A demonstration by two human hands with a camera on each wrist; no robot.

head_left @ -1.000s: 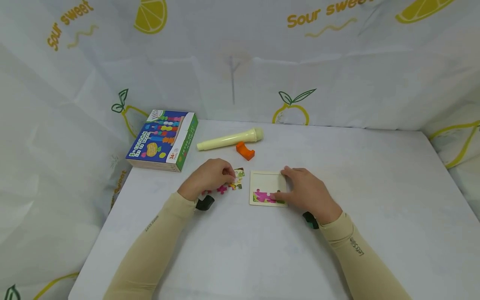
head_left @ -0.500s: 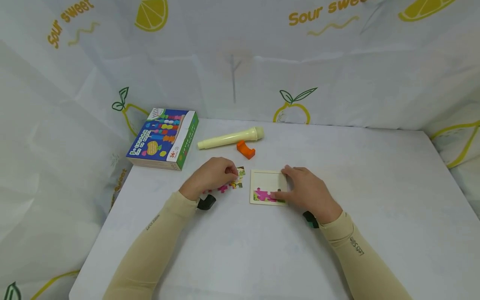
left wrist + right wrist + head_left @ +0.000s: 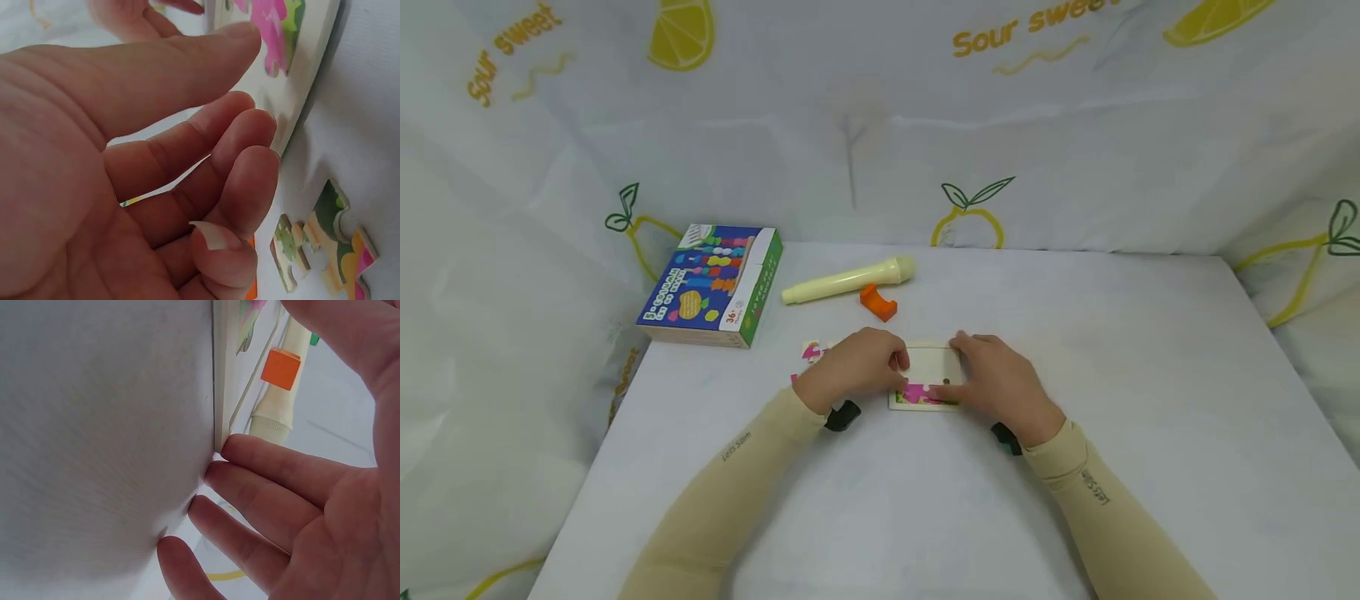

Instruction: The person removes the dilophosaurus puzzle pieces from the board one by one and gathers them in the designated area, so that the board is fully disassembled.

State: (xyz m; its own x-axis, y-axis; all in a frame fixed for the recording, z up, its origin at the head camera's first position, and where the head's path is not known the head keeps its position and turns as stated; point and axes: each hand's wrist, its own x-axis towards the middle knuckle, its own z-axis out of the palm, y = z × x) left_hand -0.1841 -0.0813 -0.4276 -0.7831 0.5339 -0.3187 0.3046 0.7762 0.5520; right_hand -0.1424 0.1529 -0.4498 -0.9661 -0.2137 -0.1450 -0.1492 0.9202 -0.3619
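Observation:
A shallow cream puzzle tray [image 3: 936, 362] lies between my hands, with pink and green jigsaw pieces [image 3: 915, 393] along its near side. My left hand [image 3: 859, 367] is over the tray's left part. In the left wrist view its thumb reaches over a pink piece [image 3: 270, 31], its fingers bend loosely below, and a gap shows between thumb and fingertips. My right hand [image 3: 1003, 387] rests at the tray's right side, index fingertip by the far corner and thumb over the near row. The right wrist view shows its fingers [image 3: 275, 462] nearly straight against the tray's edge.
Loose jigsaw pieces [image 3: 811, 351] lie left of the tray, partly behind the left hand. Farther back are an orange arched block [image 3: 878, 303], a pale yellow toy microphone [image 3: 846, 282] and a blue-and-green game box [image 3: 711, 283]. Printed white cloth hangs behind the table.
My left hand has moved right, from the loose pieces to the tray's left part. My right hand stays at the tray's right side. The head view has shifted slightly.

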